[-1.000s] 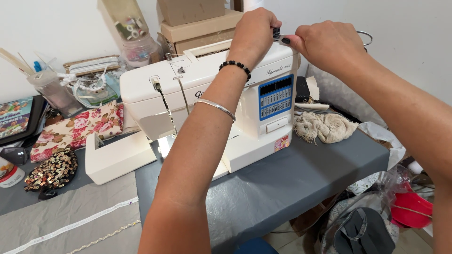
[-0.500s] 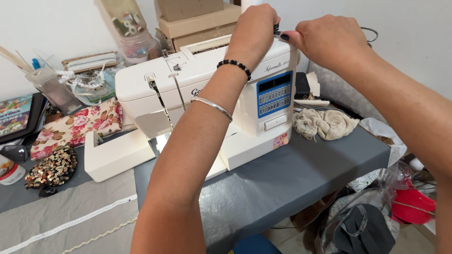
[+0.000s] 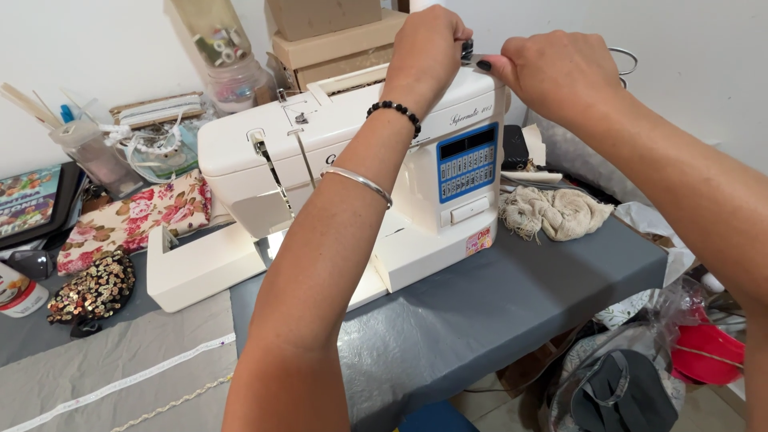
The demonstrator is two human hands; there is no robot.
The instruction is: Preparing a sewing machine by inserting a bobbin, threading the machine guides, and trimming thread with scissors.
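A cream sewing machine (image 3: 272, 152) with a blue button panel (image 3: 467, 162) stands on a grey-covered table (image 3: 512, 304). Both my hands meet at the machine's top right corner. My left hand (image 3: 428, 48), wearing a black bead bracelet and a silver bangle, pinches a small dark part (image 3: 466, 50) on top of the machine. My right hand (image 3: 552, 72) is closed right beside it, its dark-nailed thumb touching the same part. What the part is stays mostly hidden by the fingers.
A beige bundle of cloth (image 3: 552, 212) lies right of the machine. To the left are a floral pouch (image 3: 132, 220), a sequined piece (image 3: 92, 288), a clear cup of tools (image 3: 92, 152) and a jar of spools (image 3: 236, 76). Cardboard boxes (image 3: 336, 40) stand behind. Bags (image 3: 624, 384) sit below the table's right edge.
The view has shifted slightly. Both hands stay at the machine's top right corner, pinched on the small dark part, with only small finger movement.
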